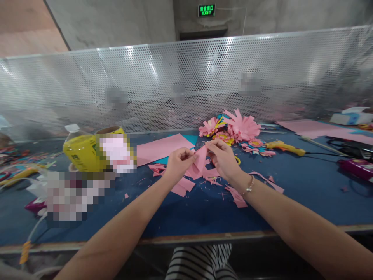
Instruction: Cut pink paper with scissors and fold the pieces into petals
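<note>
Between my two hands is a folded piece of pink paper (201, 160), held above the blue tabletop. My left hand (181, 163) pinches its left edge with thumb and fingers. At its upper right corner, my right hand (223, 157) closes on it; a bracelet shows on that wrist. Below and around the hands lie pink paper scraps (182, 186) and thin cut slivers. Just beyond them rests a large pink sheet (163, 148), partly over a blue sheet (190, 139). Pink paper flowers (243, 126) with yellow and blue parts are piled behind my right hand.
A yellow-handled glue gun (285, 147) lies to the right, its cord running toward a purple object (357, 169). At left stand a yellow-labelled bottle (81, 149) and a tape roll (112, 130). A perforated metal screen (163, 85) closes off the table's back.
</note>
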The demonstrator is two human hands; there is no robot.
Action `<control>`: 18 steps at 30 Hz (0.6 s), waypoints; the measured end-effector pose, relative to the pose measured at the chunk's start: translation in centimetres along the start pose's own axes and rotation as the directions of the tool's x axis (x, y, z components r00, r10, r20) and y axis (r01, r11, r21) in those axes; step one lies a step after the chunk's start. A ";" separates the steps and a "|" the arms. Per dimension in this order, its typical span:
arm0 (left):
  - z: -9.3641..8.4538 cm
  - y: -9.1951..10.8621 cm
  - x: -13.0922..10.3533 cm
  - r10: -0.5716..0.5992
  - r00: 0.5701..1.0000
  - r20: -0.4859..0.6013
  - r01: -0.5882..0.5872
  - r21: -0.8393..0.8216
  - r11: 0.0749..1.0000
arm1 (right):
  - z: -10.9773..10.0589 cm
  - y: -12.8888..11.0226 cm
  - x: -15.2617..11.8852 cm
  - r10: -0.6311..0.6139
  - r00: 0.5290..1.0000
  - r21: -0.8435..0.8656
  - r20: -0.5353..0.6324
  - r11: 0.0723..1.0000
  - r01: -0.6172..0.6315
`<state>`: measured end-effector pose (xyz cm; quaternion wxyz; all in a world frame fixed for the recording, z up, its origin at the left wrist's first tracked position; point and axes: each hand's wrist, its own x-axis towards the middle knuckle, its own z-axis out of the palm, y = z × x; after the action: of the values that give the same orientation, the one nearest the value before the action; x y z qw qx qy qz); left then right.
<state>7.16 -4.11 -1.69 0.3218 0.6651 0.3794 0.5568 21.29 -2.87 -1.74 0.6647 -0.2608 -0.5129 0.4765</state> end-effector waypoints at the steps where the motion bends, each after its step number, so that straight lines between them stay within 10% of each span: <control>1: 0.0 0.0 0.1 -0.025 0.999 -0.019 0.025 -0.018 1.000 | 0.0 0.0 0.0 -0.002 1.000 0.006 0.001 1.000 0.002; 18: -0.6 0.7 0.1 0.059 0.981 -0.186 -0.052 0.044 0.998 | -0.2 -0.6 0.0 -0.037 0.998 -0.079 0.057 0.996 0.042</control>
<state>6.67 -4.37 -0.91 0.2560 0.6262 0.4001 0.6183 21.68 -3.10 -1.31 0.6485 -0.2638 -0.5549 0.4494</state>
